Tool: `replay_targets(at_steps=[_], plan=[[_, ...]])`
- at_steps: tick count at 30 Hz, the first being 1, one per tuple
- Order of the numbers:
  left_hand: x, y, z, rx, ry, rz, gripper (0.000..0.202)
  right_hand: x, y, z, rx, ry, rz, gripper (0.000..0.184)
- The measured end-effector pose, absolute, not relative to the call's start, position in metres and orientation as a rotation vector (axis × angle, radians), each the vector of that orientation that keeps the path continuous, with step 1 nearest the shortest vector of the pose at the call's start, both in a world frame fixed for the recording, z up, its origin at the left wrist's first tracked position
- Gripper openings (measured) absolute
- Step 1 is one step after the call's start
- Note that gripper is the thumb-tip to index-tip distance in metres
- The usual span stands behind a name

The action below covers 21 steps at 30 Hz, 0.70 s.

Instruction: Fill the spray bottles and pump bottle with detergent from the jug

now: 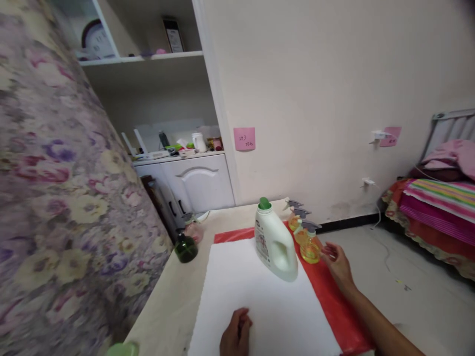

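Note:
My right hand [337, 267] is beside the nearest spray bottle [309, 251], fingers bent and slightly apart; nothing shows in them. This bottle is clear, with yellow liquid low inside and a grey trigger head. Two similar spray bottles, one of them the middle bottle [301, 236], stand in a row behind it on a red sheet [326, 296]. A large pale green jug [269, 232] with a green cap and a side handle stands upright on a white sheet [233, 277]. Low over that sheet, my left hand [236, 333] is loosely closed, with nothing visible in it.
On the table's left side stand a dark green bottle [186, 247] and a pinkish bottle [193, 230]. A light green round object [122, 349] shows at the bottom edge. Floral curtain [74, 198] hangs close on the left; a bed [438, 198] stands to the right.

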<state>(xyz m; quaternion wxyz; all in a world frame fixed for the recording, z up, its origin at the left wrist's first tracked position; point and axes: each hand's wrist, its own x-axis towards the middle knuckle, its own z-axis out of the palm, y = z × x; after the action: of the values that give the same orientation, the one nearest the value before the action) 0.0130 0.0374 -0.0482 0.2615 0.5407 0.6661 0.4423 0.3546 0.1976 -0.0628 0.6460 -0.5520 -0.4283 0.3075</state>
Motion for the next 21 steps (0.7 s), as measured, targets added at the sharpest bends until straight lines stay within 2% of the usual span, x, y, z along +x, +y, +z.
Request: replay_targets(at_steps=[5, 11, 21], plan=[[0.011, 0.033, -0.048, 1.495, 1.741, 1.148, 0.028, 0.367, 0.174, -0.053, -1.359, -1.08, 0.711, 0.035], [0.01, 0.03, -0.047, 1.52, 1.712, 1.147, 0.025, 0.353, 0.149, -0.048, -1.365, -1.249, 0.753, 0.023], [0.009, 0.031, -0.046, 1.451, 1.593, 1.203, 0.026, 0.212, 0.086, -0.049, -1.114, -1.744, 1.101, 0.011]])
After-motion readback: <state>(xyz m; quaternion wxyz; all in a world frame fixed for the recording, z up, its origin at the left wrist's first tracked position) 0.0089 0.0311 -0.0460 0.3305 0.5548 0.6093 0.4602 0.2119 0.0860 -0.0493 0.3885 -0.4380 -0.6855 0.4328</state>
